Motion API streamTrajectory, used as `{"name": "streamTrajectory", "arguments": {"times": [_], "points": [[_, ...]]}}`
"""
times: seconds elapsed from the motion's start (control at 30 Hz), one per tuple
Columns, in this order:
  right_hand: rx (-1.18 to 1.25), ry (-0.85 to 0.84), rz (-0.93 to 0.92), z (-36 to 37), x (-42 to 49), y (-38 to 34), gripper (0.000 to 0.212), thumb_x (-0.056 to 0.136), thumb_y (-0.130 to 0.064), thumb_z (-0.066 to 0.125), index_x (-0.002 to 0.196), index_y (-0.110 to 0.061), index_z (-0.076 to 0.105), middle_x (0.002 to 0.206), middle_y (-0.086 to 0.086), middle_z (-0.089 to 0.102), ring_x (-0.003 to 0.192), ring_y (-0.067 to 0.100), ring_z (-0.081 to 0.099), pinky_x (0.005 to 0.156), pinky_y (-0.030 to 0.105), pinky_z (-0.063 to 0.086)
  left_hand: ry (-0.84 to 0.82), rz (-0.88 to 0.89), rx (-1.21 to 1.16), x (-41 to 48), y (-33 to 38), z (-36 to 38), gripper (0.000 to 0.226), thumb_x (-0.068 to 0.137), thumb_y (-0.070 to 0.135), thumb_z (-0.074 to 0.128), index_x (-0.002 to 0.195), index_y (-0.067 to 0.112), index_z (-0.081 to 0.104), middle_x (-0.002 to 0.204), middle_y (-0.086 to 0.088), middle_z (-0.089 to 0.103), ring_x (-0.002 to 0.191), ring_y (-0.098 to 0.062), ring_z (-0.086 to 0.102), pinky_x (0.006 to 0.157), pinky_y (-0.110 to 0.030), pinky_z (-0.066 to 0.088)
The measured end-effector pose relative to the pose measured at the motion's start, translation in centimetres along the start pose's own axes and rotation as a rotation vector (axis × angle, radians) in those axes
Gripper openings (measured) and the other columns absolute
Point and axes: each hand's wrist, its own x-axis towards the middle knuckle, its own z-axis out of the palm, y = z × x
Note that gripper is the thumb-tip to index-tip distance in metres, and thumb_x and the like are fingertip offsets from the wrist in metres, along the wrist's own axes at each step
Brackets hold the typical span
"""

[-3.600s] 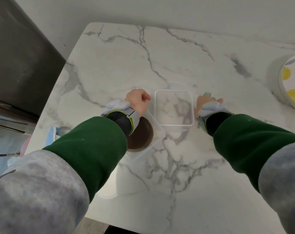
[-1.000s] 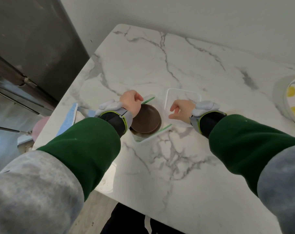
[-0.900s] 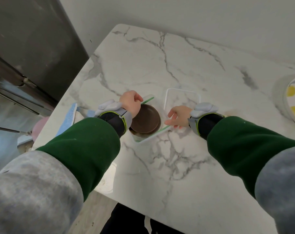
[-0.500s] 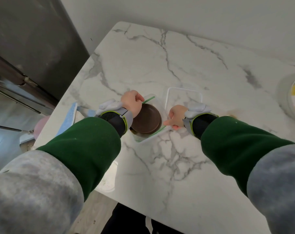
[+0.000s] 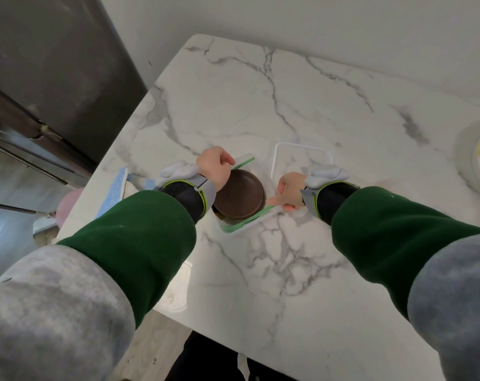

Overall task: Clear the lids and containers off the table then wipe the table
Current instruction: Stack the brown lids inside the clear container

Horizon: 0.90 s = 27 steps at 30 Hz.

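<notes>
A white marble table [image 5: 288,100] with grey veins fills the view, its far edge against a plain pale wall [image 5: 315,20]; a dark steel appliance [image 5: 54,64] stands just beside its left edge, with grey plank floor [image 5: 7,224] below and a pink object [image 5: 68,202] low by the table's side. A blue cloth [image 5: 116,188] lies at the left edge; a round tub [image 5: 478,163] sits at the right edge, cut off by the frame; a shallow clear tub [image 5: 178,295] shows at the near edge, partly hidden under the left green sleeve [image 5: 139,237].

A clear square container [image 5: 240,228] with green strips along its rim stands mid-table, turned corner-on, with stacked brown discs [image 5: 240,192] inside it; just to its right, touching or nearly so, stands an empty clear container [image 5: 302,160].

The left hand [image 5: 215,169] has its fingers curled over the far left corner of the clear square container and grips it there; a green strip runs out from under the knuckles. The right hand [image 5: 291,189] sits at the near left corner of the empty clear container, thumb up along its wall, forefinger stretched to the green-rimmed corner beside it; I cannot tell whether it grips either one.

Yellow lemon shapes are printed on the round tub; the pale wrist devices [image 5: 178,171] on both arms are too blurred to tell any lettering.
</notes>
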Motion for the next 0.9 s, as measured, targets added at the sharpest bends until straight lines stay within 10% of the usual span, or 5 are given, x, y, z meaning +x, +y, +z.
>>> {"name": "streamTrajectory", "arguments": {"times": [0.37, 0.6, 0.9], "points": [[0.372, 0.207, 0.028, -0.6, 1.4, 2.3, 0.023, 0.098, -0.024, 0.046, 0.087, -0.008, 0.059, 0.064, 0.005, 0.060, 0.048, 0.016, 0.055, 0.057, 0.022, 0.048, -0.012, 0.030, 0.030, 0.0, 0.4, 0.2, 0.034, 0.090, -0.001, 0.039, 0.108, 0.007, 0.066, 0.113, -0.014, 0.064, 0.107, -0.029, 0.059, 0.084, -0.028, 0.044], [0.181, 0.410, 0.195, 0.2, 2.2, 6.2, 0.008, 0.094, -0.024, 0.046, 0.090, -0.020, 0.052, 0.114, 0.005, 0.062, 0.094, 0.021, 0.055, 0.075, 0.025, 0.040, -0.044, 0.066, 0.056, 0.5, 1.5, 1.5, 0.032, 0.091, 0.001, 0.040, 0.109, 0.008, 0.066, 0.117, -0.012, 0.063, 0.108, -0.027, 0.059, 0.087, -0.028, 0.044], [0.275, 0.434, 0.304, 0.3, 3.4, 9.0, 0.043, 0.091, -0.032, 0.047, 0.123, -0.005, 0.040, 0.117, 0.016, 0.044, 0.101, 0.033, 0.052, 0.096, 0.041, 0.042, -0.095, 0.149, 0.131, 2.1, 4.5, 4.6, 0.034, 0.087, 0.001, 0.041, 0.106, 0.012, 0.067, 0.118, -0.008, 0.064, 0.112, -0.028, 0.057, 0.100, -0.036, 0.043]]}}
